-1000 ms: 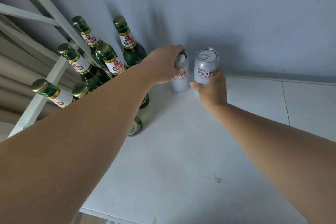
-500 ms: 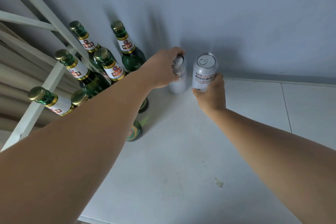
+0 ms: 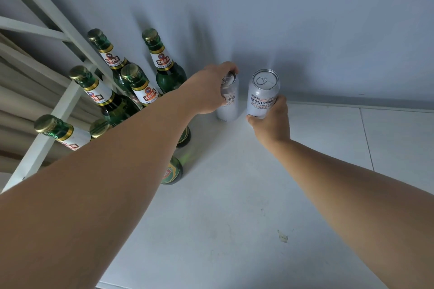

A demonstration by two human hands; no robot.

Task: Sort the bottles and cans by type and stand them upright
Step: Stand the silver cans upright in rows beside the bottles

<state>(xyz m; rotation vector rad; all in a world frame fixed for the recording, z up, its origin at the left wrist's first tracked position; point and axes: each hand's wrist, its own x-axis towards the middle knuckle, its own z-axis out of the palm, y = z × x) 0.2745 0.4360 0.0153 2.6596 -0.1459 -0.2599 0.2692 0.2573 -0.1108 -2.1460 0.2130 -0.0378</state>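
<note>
Two silver cans stand upright side by side on the white tabletop (image 3: 234,206), close to the wall. My left hand (image 3: 209,89) grips the left can (image 3: 229,107) from its left side, near the top rim. My right hand (image 3: 272,122) holds the right can (image 3: 261,95) low on its body; its pull-tab top is in full view. Left of the cans stands a cluster of several green glass bottles (image 3: 168,70) with gold caps and white labels, all upright. My left forearm hides the lower parts of some of them.
A white metal frame (image 3: 54,16) runs diagonally at the left, behind and beside the bottles. The grey wall (image 3: 305,19) rises straight behind the cans. A small scrap (image 3: 283,237) lies on the tabletop. A seam (image 3: 366,138) divides the surface at the right.
Both hands stay on their cans. The cans sit slightly lower in view than a second ago, and the right can appears to have come down to the tabletop.
</note>
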